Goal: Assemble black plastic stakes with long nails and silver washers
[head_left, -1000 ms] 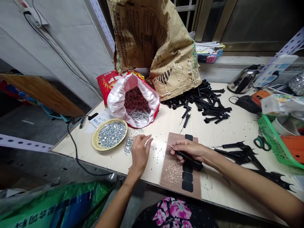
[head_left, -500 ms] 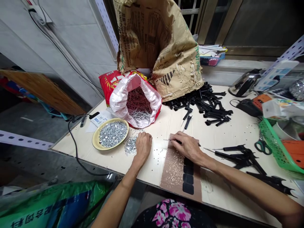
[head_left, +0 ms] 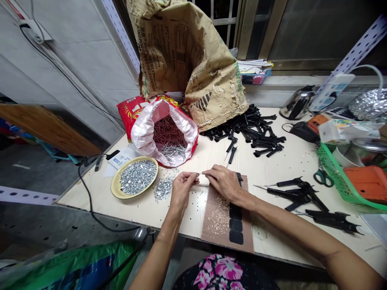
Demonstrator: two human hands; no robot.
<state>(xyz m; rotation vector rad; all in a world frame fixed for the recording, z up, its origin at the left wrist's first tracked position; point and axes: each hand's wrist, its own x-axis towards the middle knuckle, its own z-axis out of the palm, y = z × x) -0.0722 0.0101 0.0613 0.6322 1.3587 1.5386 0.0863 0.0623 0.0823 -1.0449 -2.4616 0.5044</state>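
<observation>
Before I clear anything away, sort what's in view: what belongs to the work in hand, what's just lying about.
Apparently in use:
thin metal rod in the right hand, left hand at its tip
small metal pieces in the yellow dish
black-handled pieces

Probably just lying about:
kettle
scissors
green basket

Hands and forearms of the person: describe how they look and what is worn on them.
The left hand and right hand are ungloved. The left forearm and right forearm are slim, with no sleeve or cable showing. Any ring would be too small to make out. Beyond the arms, a dark garment with pink flowers shows at the lap.
</observation>
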